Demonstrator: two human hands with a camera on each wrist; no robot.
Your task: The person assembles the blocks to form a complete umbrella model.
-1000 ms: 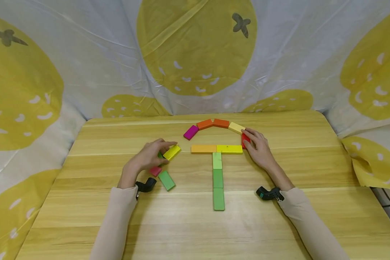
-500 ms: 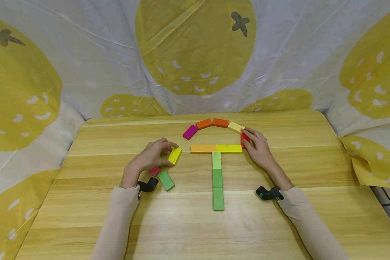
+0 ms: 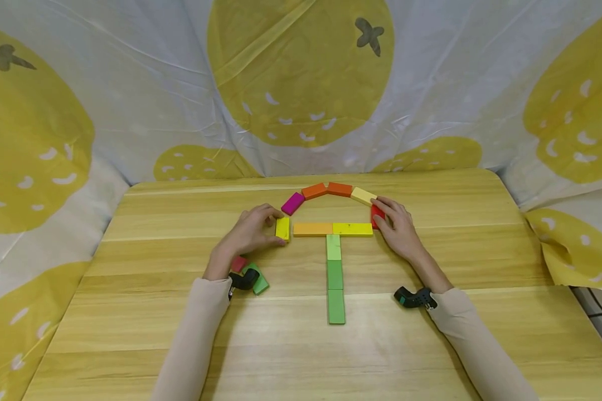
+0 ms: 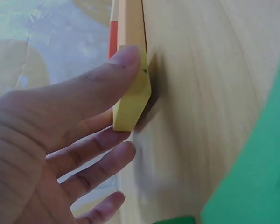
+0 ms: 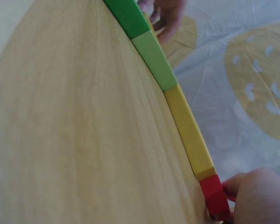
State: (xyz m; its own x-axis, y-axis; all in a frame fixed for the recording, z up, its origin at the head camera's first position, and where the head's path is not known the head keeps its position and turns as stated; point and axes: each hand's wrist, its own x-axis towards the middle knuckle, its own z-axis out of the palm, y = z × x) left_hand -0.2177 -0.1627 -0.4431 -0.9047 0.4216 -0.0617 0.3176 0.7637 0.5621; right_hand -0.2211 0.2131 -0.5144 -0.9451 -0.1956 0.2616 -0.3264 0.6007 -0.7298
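Note:
My left hand (image 3: 251,229) pinches a yellow block (image 3: 282,229) between thumb and fingers, just left of an orange block (image 3: 313,229). In the left wrist view a shadow lies beside this yellow block (image 4: 133,100); whether it touches the table cannot be told. My right hand (image 3: 398,229) pinches a red block (image 3: 377,217), which stands by the end of another yellow block (image 3: 352,229). From the red block an arch runs left: a cream block (image 3: 363,195), two orange-red blocks (image 3: 339,189) and a magenta block (image 3: 292,204).
Three green blocks (image 3: 335,275) form a stem below the orange and yellow row. A pinkish-red block (image 3: 238,264) and a green block (image 3: 258,281) lie by the left wrist, partly covered by its camera (image 3: 244,279). A patterned cloth (image 3: 301,111) hangs behind the table (image 3: 431,362).
My left hand has carried the yellow block right and turned it from slanted to nearly upright in the head view, below the magenta block. My right hand has stayed at the red block.

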